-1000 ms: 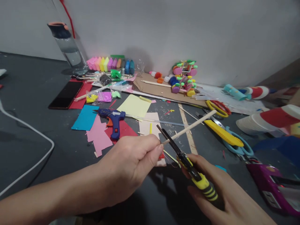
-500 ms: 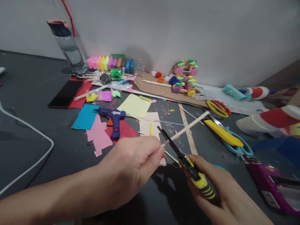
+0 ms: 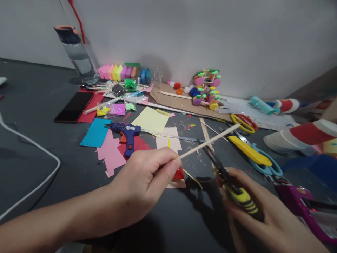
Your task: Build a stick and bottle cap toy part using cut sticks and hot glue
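Note:
My left hand [image 3: 150,175] is closed around the lower end of a thin wooden stick [image 3: 210,141]. The stick slants up to the right, its far end above the scissors. In my right hand [image 3: 259,207] are long-nose pliers [image 3: 231,182] with yellow-and-black grips. Their dark jaws, slightly blurred, point up-left just below the stick and appear apart from it. Beyond my left hand lies a blue glue gun [image 3: 130,135] with a clear glue stick in its back. A red scrap [image 3: 179,173] shows beside my left fingertips.
Paper sheets [image 3: 150,119] lie mid-table. Scissors [image 3: 265,165], a yellow cutter [image 3: 249,150], paper cups [image 3: 279,140] and a purple device [image 3: 297,203] are at right. A phone [image 3: 73,107] and bottle [image 3: 79,56] stand left; small clay models [image 3: 206,91] are against the wall.
The pliers have moved right and down, away from the stick they were crossing. My left hand has shifted slightly left, still gripping the stick.

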A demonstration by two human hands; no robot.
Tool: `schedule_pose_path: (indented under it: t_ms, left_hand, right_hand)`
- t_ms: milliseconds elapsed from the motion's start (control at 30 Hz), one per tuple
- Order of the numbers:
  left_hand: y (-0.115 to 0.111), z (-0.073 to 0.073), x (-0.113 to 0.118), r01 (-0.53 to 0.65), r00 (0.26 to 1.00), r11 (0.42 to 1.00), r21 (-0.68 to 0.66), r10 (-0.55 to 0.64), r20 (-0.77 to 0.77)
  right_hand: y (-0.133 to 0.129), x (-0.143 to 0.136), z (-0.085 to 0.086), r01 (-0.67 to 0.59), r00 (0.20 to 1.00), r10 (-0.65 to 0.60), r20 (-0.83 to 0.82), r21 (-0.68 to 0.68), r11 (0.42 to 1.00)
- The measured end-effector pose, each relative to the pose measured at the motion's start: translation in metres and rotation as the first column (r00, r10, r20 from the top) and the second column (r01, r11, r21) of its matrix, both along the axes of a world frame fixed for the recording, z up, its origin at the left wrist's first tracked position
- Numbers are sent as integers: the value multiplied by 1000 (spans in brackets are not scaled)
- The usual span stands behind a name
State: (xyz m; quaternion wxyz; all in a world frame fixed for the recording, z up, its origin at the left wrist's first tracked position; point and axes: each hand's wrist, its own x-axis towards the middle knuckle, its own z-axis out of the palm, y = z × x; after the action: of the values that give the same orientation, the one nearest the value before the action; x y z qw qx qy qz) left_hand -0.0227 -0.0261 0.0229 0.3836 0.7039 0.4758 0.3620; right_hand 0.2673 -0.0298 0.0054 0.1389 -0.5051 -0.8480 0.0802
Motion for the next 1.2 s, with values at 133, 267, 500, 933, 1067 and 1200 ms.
schedule_pose_path:
  t_ms: [133,267,500,933,1067,1200]
  left_hand:
    - [2,-1,-4,-12,999,995,103,16,-41]
    - [3,-2,-5,18,987,979,202,15,-157]
    - [4,-11,-7,161,899,841,516,90,-428]
    - [6,-18,-7,260,735,857,444,122,-667]
    - [6,-16,-5,256,710,892,372,88,-699]
    - [5,-13,-1,232,647,926,298,82,-758]
  right_hand:
    - [25,25,-16,125,985,-123,122,-3,992]
    - [35,26,-23,66,978,-84,189,99,993]
    - [6,-55,42,-213,973,227,36,509,834]
    - [36,-92,26,-329,940,336,-52,113,938]
    - [29,-99,25,-267,963,269,15,172,948]
    - [25,-105,23,-220,975,211,65,236,947]
